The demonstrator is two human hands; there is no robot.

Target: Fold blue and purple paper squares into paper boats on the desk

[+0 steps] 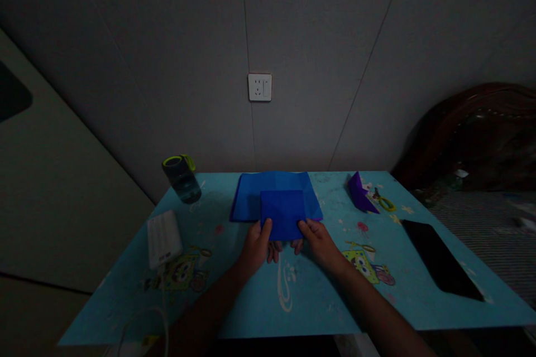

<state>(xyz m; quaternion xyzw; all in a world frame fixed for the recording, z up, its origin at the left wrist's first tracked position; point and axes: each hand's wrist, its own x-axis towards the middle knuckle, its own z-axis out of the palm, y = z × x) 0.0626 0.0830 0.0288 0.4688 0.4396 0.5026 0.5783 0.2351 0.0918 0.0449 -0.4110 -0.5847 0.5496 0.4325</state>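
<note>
A folded sheet of dark blue paper (283, 213), roughly square, is held up above the table. My left hand (258, 242) grips its lower left corner, thumb in front and fingers behind. At the lower right corner my right hand (317, 239) pinches it the same way. Behind it, a stack of larger blue paper sheets (247, 195) lies flat on the table, partly covered by the held piece. A purple edge shows under the stack.
A patterned turquoise tablecloth (335, 312) covers the table. To the left are a water bottle (184, 181) and a white power bank (164, 239) with a cable. On the right lie a purple folded paper boat (360, 194), yellow-handled scissors (385, 203) and a black flat slab (439, 259).
</note>
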